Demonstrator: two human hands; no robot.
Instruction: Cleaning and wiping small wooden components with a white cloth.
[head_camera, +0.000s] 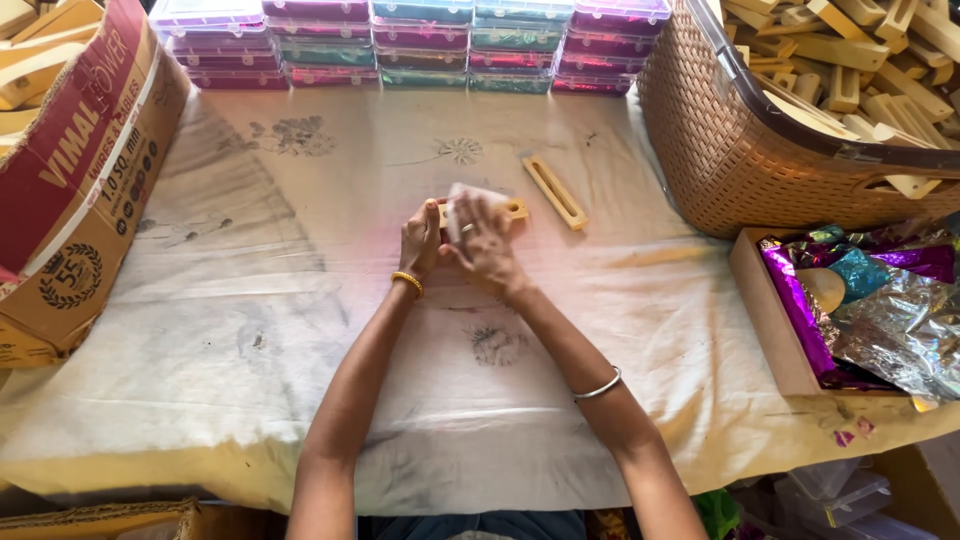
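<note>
Both hands meet over the middle of a cloth-covered table (300, 330). My left hand (421, 241) grips the left end of a small yellow wooden piece (516, 210). My right hand (484, 243) presses a pale, whitish cloth or pad (467, 199) onto that same piece. Most of the wooden piece is hidden under the fingers. A second yellow wooden piece (554, 191), long with a slot, lies loose on the cloth just to the right of my hands.
Stacks of coloured clear-lidded boxes (420, 45) line the far edge. A woven basket (720, 150) of wooden pieces stands at the right, a shallow wooden tray (765, 310) of shiny foil below it. A cardboard box (80, 190) leans at the left.
</note>
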